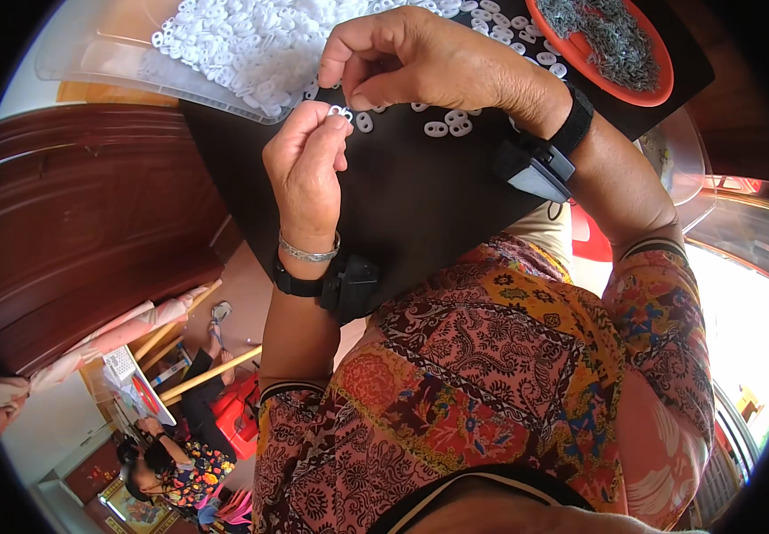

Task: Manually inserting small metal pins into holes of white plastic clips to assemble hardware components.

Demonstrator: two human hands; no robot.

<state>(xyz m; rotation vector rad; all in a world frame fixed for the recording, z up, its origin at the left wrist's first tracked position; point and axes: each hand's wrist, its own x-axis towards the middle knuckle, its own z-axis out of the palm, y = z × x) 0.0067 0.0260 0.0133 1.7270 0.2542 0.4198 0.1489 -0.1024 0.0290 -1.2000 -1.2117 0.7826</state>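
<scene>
Between the thumb and forefinger of my left hand [306, 169] is pinched a small white two-holed plastic piece [340, 113]. Just above and to its right, my right hand [415, 67] has its fingers curled, with thumb and fingertips close together. Anything in that pinch is too small to make out. Beneath both hands, several loose white pieces [460, 128] lie on the black tabletop [402, 196]. A clear plastic tub [264, 114] at the far left holds a large heap of the same white pieces [242, 49].
At the far right, a red-orange plate [664, 76] carries a pile of small metal parts [607, 44]. Dark wooden furniture [91, 222] stands to the left. Another person [180, 467] sits at the lower left by a small white-topped table [140, 392], near a red stool [237, 414].
</scene>
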